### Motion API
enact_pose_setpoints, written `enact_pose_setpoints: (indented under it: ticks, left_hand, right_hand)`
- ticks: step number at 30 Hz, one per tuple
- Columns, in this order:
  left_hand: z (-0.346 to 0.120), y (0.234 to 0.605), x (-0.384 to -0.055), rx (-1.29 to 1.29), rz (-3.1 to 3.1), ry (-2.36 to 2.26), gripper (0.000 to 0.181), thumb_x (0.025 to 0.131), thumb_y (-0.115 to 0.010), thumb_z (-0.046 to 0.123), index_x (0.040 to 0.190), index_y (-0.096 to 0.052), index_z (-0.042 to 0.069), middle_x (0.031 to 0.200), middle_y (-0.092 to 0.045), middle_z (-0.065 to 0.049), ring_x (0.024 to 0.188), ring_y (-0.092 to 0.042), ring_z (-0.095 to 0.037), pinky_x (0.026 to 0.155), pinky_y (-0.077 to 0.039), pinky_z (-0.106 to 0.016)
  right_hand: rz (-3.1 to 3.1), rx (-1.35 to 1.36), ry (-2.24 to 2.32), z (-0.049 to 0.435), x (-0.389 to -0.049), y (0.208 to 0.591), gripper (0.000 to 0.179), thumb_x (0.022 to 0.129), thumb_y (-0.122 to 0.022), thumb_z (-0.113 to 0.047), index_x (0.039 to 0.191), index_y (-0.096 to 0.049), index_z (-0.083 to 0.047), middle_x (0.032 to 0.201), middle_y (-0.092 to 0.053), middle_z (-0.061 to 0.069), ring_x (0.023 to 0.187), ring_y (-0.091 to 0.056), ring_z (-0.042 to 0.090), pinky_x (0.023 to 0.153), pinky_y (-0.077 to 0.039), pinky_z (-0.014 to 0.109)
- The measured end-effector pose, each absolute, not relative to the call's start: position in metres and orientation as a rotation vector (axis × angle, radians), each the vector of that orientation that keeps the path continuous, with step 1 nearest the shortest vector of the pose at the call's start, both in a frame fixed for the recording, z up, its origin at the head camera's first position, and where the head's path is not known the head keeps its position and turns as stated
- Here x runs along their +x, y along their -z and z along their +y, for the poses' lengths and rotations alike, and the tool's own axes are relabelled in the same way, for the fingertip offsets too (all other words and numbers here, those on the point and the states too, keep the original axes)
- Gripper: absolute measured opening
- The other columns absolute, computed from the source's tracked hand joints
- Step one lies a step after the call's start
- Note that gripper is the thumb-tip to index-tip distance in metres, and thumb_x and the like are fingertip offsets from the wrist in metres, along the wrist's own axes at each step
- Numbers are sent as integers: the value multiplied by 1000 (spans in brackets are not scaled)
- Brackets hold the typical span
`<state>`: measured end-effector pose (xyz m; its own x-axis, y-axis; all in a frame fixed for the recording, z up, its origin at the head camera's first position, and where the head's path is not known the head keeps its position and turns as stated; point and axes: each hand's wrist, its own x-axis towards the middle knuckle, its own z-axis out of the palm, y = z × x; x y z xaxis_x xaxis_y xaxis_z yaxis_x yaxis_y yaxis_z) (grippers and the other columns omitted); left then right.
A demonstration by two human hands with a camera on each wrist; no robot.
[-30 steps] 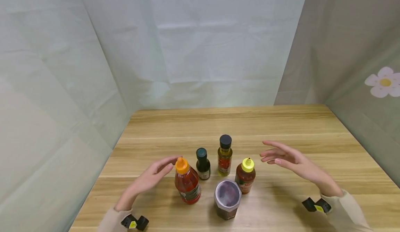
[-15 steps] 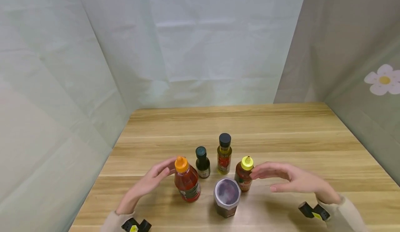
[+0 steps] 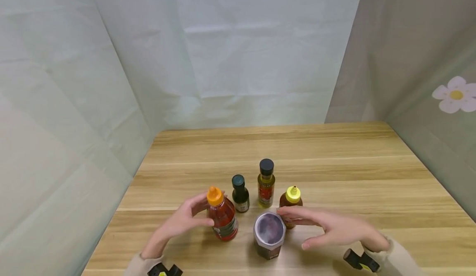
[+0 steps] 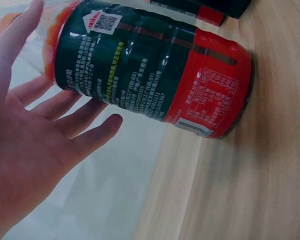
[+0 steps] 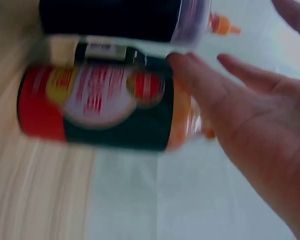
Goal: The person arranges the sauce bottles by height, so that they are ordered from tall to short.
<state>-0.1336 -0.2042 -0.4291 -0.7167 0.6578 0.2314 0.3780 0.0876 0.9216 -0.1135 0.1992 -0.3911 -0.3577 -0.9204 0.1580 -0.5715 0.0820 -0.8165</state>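
Note:
My left hand [image 3: 182, 222] reaches around a squeeze bottle of red sauce [image 3: 224, 222] with an orange cap. In the left wrist view the thumb crosses in front of this bottle's neck, and the loosely spread fingers lie behind it, the little finger apart from its label. Toward the right, my right hand [image 3: 334, 227] has its fingers extended and its thumb well apart. Its fingertips overlap a smaller sauce bottle with a yellow cap [image 3: 293, 194] and come right to the rim of a faceted jar [image 3: 270, 230] with a silvery top. Both bottles and the jar stand upright.
Behind the jar stand a small dark bottle [image 3: 241, 197] with a dark green cap and an oil bottle [image 3: 265, 187] with a black cap. The wooden table [image 3: 334, 152] ends at pale cloth walls [image 3: 260, 61] at the back and sides.
The left thumb has come in against the orange-capped bottle. My right hand has moved left and down, past the yellow-capped bottle to the jar's rim. The bottles have stayed in place.

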Motion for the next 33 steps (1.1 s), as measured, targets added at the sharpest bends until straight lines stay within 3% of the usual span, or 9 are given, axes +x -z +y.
enact_pose_setpoints:
  ticks: [4, 7, 10, 13, 18, 23, 33]
  left_hand:
    - [-201, 432, -134, 1026, 2183, -1630, 73, 79, -76, 3, 142, -41, -2, 147, -47, -13, 129, -47, -1, 105, -41, -20]
    - [-197, 433, -132, 986, 2229, -1598, 80, 74, -82, 10, 143, -43, 5, 145, -45, -22, 126, -50, -2, 102, -43, -21]
    - [-195, 435, -130, 938, 2258, -1571, 84, 71, -85, 15, 143, -42, 6, 144, -46, -23, 122, -52, -2, 100, -45, -22]
    - [-195, 437, -127, 910, 2272, -1557, 83, 72, -85, 17, 141, -43, 3, 139, -51, -23, 118, -54, -2, 99, -47, -23]
    - [-194, 440, -124, 879, 2350, -1536, 68, 74, -84, 18, 132, -52, 5, 125, -63, -14, 110, -59, -2, 95, -51, -25]
    - [-192, 442, -122, 888, 2434, -1536, 61, 72, -85, 17, 125, -57, 7, 117, -67, -10, 104, -62, -4, 90, -54, -27]
    - [-193, 445, -116, 832, 2456, -1576, 56, 70, -86, 16, 119, -60, 8, 112, -70, -10, 99, -64, -4, 85, -55, -27]
  right_hand:
    - [2083, -1418, 1104, 187, -107, 389, 74, 96, -60, -21, 155, -17, -11, 159, -28, 9, 140, -39, 16, 111, -39, 29]
    - [2203, -1316, 1028, 178, -103, 389, 76, 95, -61, -33, 155, -16, -19, 159, -27, 4, 144, -33, 15, 113, -36, 29]
    - [2282, -1219, 1029, 165, -97, 393, 78, 93, -63, -39, 155, -17, -25, 158, -29, 0, 143, -34, 16, 112, -37, 30]
    - [2387, -1191, 1053, 154, -90, 396, 79, 90, -66, -41, 153, -24, -21, 155, -36, 1, 136, -42, 15, 108, -42, 30]
    - [2561, -1101, 1072, 142, -85, 397, 82, 82, -74, -46, 147, -37, -13, 143, -50, 1, 123, -53, 13, 99, -49, 32]
    - [2651, -1111, 1049, 138, -85, 400, 79, 73, -81, -45, 138, -48, -14, 128, -61, -3, 112, -58, 10, 91, -52, 32]
    - [2567, -1104, 1109, 136, -87, 401, 74, 71, -84, -43, 133, -53, -17, 119, -65, -7, 105, -59, 3, 87, -52, 25]
